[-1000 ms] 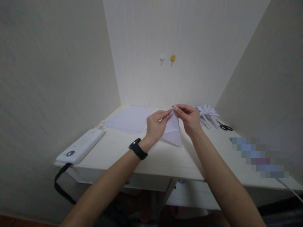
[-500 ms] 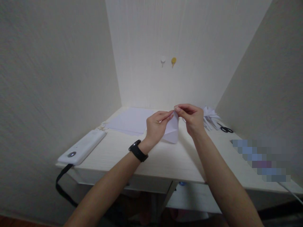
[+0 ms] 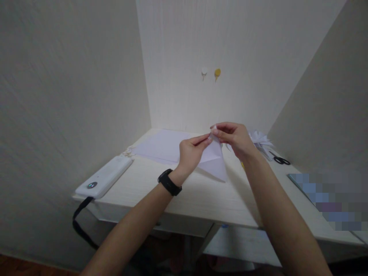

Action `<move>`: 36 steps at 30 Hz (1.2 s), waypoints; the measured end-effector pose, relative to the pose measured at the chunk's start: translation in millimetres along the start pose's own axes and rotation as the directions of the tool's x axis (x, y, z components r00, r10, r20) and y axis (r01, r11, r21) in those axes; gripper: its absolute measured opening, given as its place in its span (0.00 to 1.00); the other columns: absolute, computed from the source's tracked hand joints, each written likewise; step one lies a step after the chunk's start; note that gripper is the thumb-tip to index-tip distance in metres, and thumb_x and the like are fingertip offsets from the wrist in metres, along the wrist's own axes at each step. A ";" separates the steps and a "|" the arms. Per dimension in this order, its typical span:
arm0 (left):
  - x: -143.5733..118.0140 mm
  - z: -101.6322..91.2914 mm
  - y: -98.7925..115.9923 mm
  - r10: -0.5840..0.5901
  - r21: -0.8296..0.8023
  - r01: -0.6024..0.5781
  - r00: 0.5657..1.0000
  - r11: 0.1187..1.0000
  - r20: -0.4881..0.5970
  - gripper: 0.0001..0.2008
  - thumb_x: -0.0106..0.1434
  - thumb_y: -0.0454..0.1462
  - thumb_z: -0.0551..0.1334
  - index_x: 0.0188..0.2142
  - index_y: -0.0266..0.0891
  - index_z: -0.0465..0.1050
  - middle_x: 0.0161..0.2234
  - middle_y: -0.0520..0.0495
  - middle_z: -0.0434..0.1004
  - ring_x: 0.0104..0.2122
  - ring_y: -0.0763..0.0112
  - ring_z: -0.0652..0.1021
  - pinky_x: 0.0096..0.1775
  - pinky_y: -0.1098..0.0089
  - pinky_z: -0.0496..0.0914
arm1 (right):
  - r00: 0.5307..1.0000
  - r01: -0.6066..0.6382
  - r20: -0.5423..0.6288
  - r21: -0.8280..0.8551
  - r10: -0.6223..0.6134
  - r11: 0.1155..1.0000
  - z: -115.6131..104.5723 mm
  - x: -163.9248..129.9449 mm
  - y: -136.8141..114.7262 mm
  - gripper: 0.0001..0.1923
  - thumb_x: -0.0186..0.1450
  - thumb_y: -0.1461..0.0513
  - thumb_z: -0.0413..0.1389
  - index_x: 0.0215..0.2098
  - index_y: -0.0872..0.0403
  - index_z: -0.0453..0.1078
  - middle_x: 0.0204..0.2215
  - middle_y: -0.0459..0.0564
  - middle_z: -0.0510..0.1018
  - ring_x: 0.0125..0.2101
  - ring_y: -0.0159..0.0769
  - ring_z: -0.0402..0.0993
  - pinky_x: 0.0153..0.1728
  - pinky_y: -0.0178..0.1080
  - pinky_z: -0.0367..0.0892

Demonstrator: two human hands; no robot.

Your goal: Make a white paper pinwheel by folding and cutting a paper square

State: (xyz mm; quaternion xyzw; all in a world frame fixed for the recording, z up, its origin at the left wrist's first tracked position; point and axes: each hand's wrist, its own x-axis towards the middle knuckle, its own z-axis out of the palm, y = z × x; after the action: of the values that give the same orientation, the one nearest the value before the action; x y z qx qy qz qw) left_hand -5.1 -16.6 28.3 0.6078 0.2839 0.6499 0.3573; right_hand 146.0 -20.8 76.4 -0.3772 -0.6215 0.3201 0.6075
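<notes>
A folded sheet of white paper [image 3: 214,165] is held up above the white desk [image 3: 198,199], its creased lower part hanging towards me. My left hand [image 3: 193,150], with a black watch on the wrist, is closed on the paper's upper edge, thumb against fingers. Close beside it, my right hand [image 3: 234,138] pinches the top corner between thumb and fingers. The fingertips of both hands nearly meet there. Part of the paper is hidden behind my left hand.
Flat white sheets [image 3: 161,147] lie at the back left. A white device [image 3: 106,176] with a black strap sits at the left edge. White paper pieces [image 3: 260,140] and black scissors [image 3: 280,160] are at the right, near a blurred flat item [image 3: 324,199]. Two hooks [image 3: 217,73] hang on the wall.
The view has shifted slightly left. The paper's lower corner now swings further out to the right and down, and its top corner shows between my right fingers. Both hands keep their hold.
</notes>
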 end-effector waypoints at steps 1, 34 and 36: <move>0.7 -0.4 -0.3 -0.001 -0.011 0.001 1.000 1.000 -0.009 0.09 0.58 0.38 0.70 0.40 0.43 0.83 0.41 0.47 0.84 0.42 0.62 0.82 0.49 0.62 0.75 | 0.999 -0.014 0.037 -0.017 0.014 1.000 -0.1 -0.4 -0.4 0.20 0.43 0.50 0.72 0.28 0.54 0.80 0.25 0.49 0.80 0.24 0.32 0.71 0.23 0.35 0.66; 8.8 -4.1 -12.8 0.002 0.011 0.000 0.994 1.000 -0.112 0.09 0.58 0.37 0.69 0.39 0.41 0.83 0.40 0.45 0.84 0.41 0.62 0.82 0.47 0.62 0.75 | 0.962 -0.164 0.215 -0.027 0.166 0.986 -1.4 -13.0 27.9 0.25 0.41 0.55 0.74 0.36 0.55 0.79 0.31 0.52 0.83 0.29 0.36 0.78 0.30 0.37 0.72; 7.2 -4.3 -10.6 0.061 0.049 -0.057 0.994 0.997 -0.088 0.07 0.59 0.37 0.68 0.38 0.42 0.83 0.39 0.46 0.84 0.41 0.64 0.82 0.47 0.63 0.75 | 0.991 -0.096 0.098 -0.007 0.096 0.995 2.6 -9.9 25.3 0.25 0.43 0.52 0.73 0.36 0.54 0.79 0.31 0.51 0.83 0.29 0.37 0.77 0.28 0.37 0.71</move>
State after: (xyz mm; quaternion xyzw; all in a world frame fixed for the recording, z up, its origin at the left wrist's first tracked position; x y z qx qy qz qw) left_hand -8.1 -4.3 23.6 0.5944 0.2966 0.6799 0.3106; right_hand 145.3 -16.2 49.5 -0.3912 -0.6320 0.3663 0.5598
